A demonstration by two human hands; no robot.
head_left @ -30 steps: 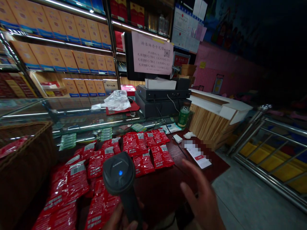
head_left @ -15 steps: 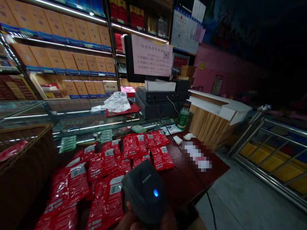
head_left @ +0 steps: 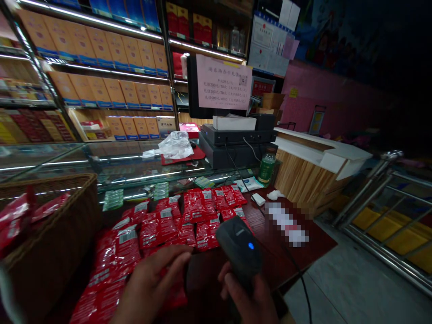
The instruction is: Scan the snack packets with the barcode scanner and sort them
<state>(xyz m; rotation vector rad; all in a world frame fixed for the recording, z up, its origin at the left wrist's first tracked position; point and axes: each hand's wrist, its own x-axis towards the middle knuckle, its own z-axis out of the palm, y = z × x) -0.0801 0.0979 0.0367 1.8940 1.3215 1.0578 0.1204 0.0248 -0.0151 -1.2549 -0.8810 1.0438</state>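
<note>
My right hand (head_left: 248, 292) is wrapped around the handle of a dark barcode scanner (head_left: 239, 247), which has a blue light lit on its top. The scanner's head points away over the table. To its left, my left hand (head_left: 155, 279) bends over a red packet (head_left: 173, 294) at the near side, thumb and fingers drawn together at its upper end. That hand hides much of the packet. More red packets (head_left: 158, 227) with white barcode labels lie in rows beyond and to the left.
A wicker basket (head_left: 67, 216) holding red packets stands at the left. Behind the dark red table (head_left: 207, 274) runs a glass counter (head_left: 135, 166) with a monitor (head_left: 192, 85) and a green jar (head_left: 267, 168). A black cable (head_left: 300, 270) hangs over the right edge.
My left hand has come in over the near red packet. The scanner in my right hand has moved right, away from that packet. The view has shifted left, showing more of the basket.
</note>
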